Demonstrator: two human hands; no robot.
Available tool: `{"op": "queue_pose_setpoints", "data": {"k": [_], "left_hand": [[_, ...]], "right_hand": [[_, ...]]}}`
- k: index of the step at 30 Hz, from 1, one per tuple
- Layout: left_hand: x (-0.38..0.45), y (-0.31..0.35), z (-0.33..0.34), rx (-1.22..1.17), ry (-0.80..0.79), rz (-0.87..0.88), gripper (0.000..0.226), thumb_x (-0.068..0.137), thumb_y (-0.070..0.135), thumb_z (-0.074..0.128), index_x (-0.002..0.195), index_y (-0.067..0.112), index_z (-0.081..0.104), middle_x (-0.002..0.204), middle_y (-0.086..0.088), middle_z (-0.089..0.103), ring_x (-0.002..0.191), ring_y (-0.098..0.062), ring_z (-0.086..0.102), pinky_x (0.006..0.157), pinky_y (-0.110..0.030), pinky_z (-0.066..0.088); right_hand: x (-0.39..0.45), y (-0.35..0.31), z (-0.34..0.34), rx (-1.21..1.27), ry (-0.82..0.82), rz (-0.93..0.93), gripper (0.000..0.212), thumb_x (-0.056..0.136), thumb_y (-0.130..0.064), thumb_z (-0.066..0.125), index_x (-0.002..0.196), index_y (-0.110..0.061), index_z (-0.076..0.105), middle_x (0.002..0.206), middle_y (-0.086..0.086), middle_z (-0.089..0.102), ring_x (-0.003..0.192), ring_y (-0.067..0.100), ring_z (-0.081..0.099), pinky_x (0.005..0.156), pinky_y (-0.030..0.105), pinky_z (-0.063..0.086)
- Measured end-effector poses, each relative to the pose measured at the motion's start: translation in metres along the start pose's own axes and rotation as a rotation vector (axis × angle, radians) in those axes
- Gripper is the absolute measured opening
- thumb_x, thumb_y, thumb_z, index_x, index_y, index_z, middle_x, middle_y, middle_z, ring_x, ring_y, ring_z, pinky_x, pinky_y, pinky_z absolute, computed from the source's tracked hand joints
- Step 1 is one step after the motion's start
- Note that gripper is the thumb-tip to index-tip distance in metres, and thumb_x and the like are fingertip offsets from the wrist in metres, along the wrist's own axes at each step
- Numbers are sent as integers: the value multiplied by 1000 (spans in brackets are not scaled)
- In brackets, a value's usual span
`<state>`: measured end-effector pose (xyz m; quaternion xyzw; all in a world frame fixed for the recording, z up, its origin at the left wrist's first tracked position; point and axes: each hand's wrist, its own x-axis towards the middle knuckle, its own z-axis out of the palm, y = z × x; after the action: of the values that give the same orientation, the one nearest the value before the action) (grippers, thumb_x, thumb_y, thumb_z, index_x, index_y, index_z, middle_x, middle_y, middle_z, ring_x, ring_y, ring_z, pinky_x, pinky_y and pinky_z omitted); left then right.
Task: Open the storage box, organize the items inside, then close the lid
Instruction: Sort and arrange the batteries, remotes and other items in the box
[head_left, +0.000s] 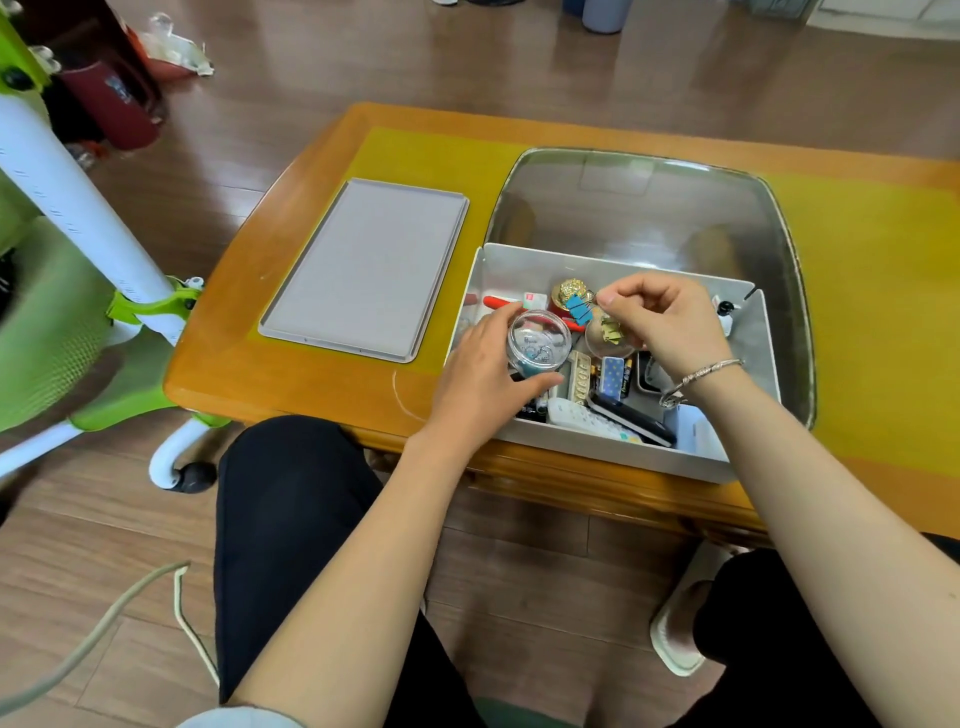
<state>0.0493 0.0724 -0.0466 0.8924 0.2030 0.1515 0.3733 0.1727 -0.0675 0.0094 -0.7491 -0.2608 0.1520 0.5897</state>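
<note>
Wood-plank floor all round; orange wooden tabletop (291, 364) at frame centre with yellow mat (872, 291) across it. Green-and-white chair (88, 291) at left edge. Dark red object on the floor, upper left, too blurred to identify.

Storage box (597, 447), grey, open, sat at lower right of tabletop near its front edge. Grey lid (369, 270) lay flat on the mat, left of the box, just beside it, not touching. Large steel tray (644, 208) stood behind the box, far rim toward upper right of frame.

Left hand (483, 369) reached over left wall of the box, fingers curled round small clear round jar (537, 345); jar tilted, mouth toward camera, small metal pieces visible inside. Right hand (670, 322) above box centre, bracelet on wrist, thumb and forefinger pinched together at upper left of hand; clear round lid (608, 335) seen beneath the fingers, held against the palm side. Exact contact of pinch with blue binder clips (579, 306) could not be told.

Inside the box: gold ornament (569, 291) near back wall, red pen (501, 302) at left, batteries (613, 376) centre, white remote (587, 421) and black remote (634, 418) along front wall. Contents jumbled, overlapping.
</note>
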Motion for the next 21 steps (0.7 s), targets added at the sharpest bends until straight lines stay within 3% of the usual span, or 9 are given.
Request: {"op": "queue_pose_setpoints", "data": {"k": [4, 6, 10, 15, 18, 21], "left_hand": [[-2, 4, 5, 45, 62, 21, 77, 66, 53, 79, 130, 26, 46, 123, 4, 60, 114, -14, 54, 91, -32, 50], [-3, 4, 7, 91, 95, 54, 77, 66, 54, 79, 131, 27, 48, 123, 4, 61, 112, -14, 54, 88, -27, 47], [-2, 1, 9, 131, 122, 94, 74, 70, 43, 81, 134, 29, 46, 128, 3, 54, 118, -14, 48, 88, -19, 38], [-2, -1, 11, 141, 146, 111, 74, 72, 35, 82, 136, 30, 44, 130, 4, 52, 118, -13, 49, 86, -18, 38], [-3, 0, 11, 137, 145, 100, 73, 74, 46, 78, 136, 29, 43, 131, 5, 54, 118, -13, 51, 87, -21, 40], [-5, 1, 10, 130, 130, 47, 73, 74, 63, 68, 134, 27, 44, 127, 6, 58, 114, -12, 55, 85, -26, 47]], "right_hand": [[-4, 2, 1, -66, -44, -66, 19, 82, -14, 71, 72, -30, 71, 51, -2, 53, 53, 10, 44, 54, 18, 40], [-5, 1, 4, -118, -69, -108, 20, 81, -15, 72, 73, -33, 71, 46, -11, 47, 48, 4, 37, 51, 16, 36], [-7, 1, 11, -213, -55, -172, 17, 81, -16, 72, 77, -33, 69, 40, -12, 37, 46, 3, 29, 49, 14, 29], [-10, -2, 19, -285, -34, -230, 9, 77, -19, 75, 83, -25, 72, 48, -10, 41, 50, 4, 35, 52, 20, 35], [-10, -3, 20, -304, -42, -239, 4, 80, -23, 73, 81, -25, 71, 56, 2, 50, 54, 8, 41, 55, 21, 38], [-8, -1, 16, -249, 20, -184, 25, 82, -6, 69, 75, -31, 65, 59, -4, 48, 54, 3, 40, 55, 14, 36]]}}
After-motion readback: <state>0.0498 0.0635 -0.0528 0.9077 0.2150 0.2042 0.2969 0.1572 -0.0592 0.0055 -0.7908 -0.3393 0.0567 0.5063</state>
